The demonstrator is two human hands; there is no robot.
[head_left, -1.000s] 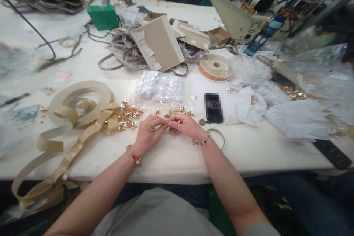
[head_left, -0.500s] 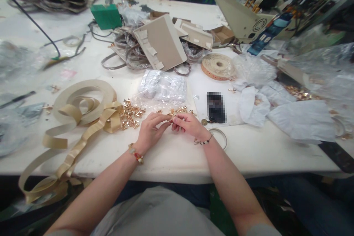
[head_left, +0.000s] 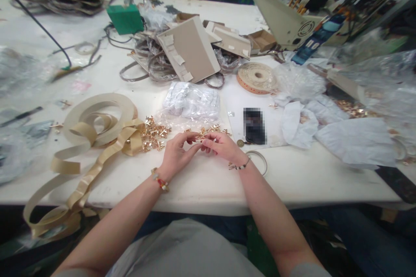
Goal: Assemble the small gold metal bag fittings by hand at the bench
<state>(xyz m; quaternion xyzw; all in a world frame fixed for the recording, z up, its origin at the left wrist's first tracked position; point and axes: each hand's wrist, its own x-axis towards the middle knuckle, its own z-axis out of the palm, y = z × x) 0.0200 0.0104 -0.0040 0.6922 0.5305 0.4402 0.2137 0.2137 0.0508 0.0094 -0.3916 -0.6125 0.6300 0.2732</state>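
- Between the left hand and the right hand sits one gold piece, tiny from where I stand, right at the fingertips; its long axis seems to run sideways, from one hand toward the other.
- Nearer to it is the right hand, finger and thumb pinched on the piece; the left hand's forefinger and thumb stand parted about its other end, and whether they grip it I cannot tell.
- Just beyond the right fingertips lies one small heap of gold pieces, too jumbled to count.
- To the left of the left hand, near, is one larger pile, also past counting.
- By the right wrist, one ring lies flat; beyond that hand, one disc and one dark pixelated thing.
- Well left of the left hand, one tan roll with loose tape trailing past the table edge.
- Straight ahead of both hands, one clear bag; farther, ahead and right, one orange-edged roll.
- Farthest out ahead, one large card panel and, left of it, one green block.
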